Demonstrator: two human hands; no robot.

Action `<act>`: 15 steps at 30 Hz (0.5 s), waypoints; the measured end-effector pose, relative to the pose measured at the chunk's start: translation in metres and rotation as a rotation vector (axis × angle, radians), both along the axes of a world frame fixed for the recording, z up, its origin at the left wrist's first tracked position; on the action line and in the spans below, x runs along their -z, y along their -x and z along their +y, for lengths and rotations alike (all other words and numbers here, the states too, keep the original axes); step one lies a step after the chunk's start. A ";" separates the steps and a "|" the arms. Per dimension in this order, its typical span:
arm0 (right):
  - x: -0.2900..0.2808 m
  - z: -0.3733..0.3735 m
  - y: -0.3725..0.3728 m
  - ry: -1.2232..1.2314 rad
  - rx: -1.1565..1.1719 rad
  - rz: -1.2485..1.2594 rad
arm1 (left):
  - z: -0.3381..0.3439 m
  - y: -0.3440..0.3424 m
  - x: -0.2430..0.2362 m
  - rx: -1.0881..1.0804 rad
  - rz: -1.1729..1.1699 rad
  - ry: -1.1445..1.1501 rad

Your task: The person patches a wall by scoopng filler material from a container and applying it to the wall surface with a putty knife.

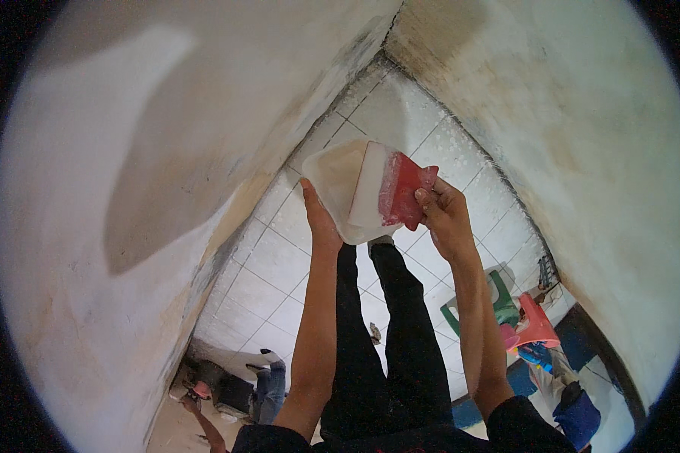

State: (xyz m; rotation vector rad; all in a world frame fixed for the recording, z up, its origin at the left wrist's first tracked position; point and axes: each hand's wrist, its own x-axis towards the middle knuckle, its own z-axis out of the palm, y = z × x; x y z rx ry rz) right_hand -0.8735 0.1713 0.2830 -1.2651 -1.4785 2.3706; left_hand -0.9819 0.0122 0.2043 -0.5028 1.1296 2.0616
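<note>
My left hand (322,217) is closed round the left side of a pale, squarish tub (329,167), held out over the floor. Off-white paste coats the inside of the tub. In my right hand (446,214), pinched between thumb and fingers, is a red plastic putty scraper (406,189) with a notched grip end. White putty (369,183) covers its broad working end, which lies across the tub's right side. The red face of the scraper is smeared white.
Patchy plastered walls (204,136) (574,143) meet at a far corner. White splashes mark the tiled floor (276,253). Right of my legs are a green plastic stool (501,302) and a pink-red plastic item (535,325). At lower left, another person's arm (210,430) shows beside dark clutter.
</note>
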 end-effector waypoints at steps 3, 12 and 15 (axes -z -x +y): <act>0.011 0.001 -0.003 0.119 0.014 0.065 | -0.004 0.005 0.003 0.025 -0.005 -0.054; 0.014 0.009 0.006 0.142 0.071 0.082 | -0.016 0.004 0.041 0.081 0.060 -0.037; 0.018 0.010 0.018 0.044 0.074 0.089 | -0.020 0.006 0.046 0.041 -0.022 -0.027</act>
